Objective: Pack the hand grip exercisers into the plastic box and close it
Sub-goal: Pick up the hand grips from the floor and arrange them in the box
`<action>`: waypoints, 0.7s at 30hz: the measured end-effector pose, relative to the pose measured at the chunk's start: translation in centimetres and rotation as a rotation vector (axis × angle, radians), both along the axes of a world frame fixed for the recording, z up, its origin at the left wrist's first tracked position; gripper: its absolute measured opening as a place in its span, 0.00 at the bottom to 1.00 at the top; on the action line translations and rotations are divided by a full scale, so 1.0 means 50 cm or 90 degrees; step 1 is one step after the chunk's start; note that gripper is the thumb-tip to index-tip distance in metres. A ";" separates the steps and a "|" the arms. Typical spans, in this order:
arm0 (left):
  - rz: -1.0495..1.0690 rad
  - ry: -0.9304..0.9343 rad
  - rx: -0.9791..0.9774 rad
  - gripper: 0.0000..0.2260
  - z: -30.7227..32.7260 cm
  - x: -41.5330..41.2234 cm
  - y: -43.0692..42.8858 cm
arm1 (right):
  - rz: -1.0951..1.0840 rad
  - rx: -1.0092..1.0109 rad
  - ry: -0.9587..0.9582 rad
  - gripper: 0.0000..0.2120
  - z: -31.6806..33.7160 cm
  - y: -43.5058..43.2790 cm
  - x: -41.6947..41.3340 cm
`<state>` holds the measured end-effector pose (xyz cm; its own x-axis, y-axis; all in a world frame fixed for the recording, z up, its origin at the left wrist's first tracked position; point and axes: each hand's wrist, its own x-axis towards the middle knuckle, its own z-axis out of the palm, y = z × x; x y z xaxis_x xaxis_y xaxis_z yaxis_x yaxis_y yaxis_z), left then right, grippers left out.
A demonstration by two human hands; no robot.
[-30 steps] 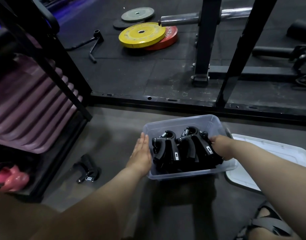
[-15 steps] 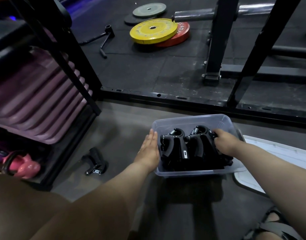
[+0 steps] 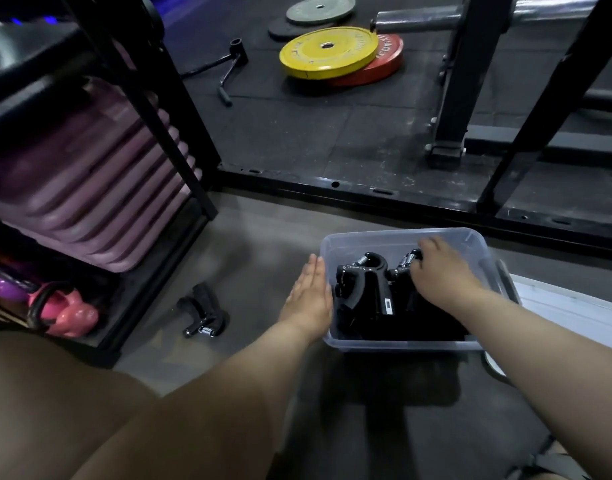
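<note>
A clear plastic box (image 3: 373, 239) sits on the floor with several black hand grip exercisers (image 3: 365, 289) standing inside. My left hand (image 3: 309, 299) lies flat, fingers together, against the box's left wall. My right hand (image 3: 443, 275) is inside the box, resting on top of the right-hand exerciser, whose spring shows by my fingers. One more black exerciser (image 3: 204, 311) lies on the floor left of the box. The white lid (image 3: 571, 310) lies flat to the right of the box.
A black rack (image 3: 152, 109) with purple step platforms (image 3: 89, 188) and a pink kettlebell (image 3: 67, 311) stands at the left. Beyond the box runs a black steel frame base (image 3: 384, 192). Yellow, red and grey weight plates (image 3: 328, 51) lie on the far mat.
My right hand has moved from the box's right side further in, over the right-hand exerciser. My left hand stays on the left wall. The camera has shifted left.
</note>
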<state>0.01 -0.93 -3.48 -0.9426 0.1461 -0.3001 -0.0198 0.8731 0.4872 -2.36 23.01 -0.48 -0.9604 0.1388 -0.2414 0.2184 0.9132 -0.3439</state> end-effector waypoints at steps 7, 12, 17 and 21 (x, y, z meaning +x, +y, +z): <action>0.008 -0.047 -0.007 0.27 -0.001 0.004 -0.023 | 0.197 0.009 0.118 0.25 -0.019 -0.127 -0.002; -0.006 -0.046 -0.010 0.26 -0.009 0.002 -0.040 | 0.287 0.016 0.082 0.27 -0.026 -0.207 -0.004; -0.002 -0.054 -0.027 0.26 -0.016 -0.005 -0.066 | 0.316 0.023 0.070 0.26 -0.024 -0.275 -0.015; -0.008 -0.111 -0.070 0.24 -0.017 -0.028 -0.109 | 0.308 0.033 0.031 0.27 -0.041 -0.315 -0.033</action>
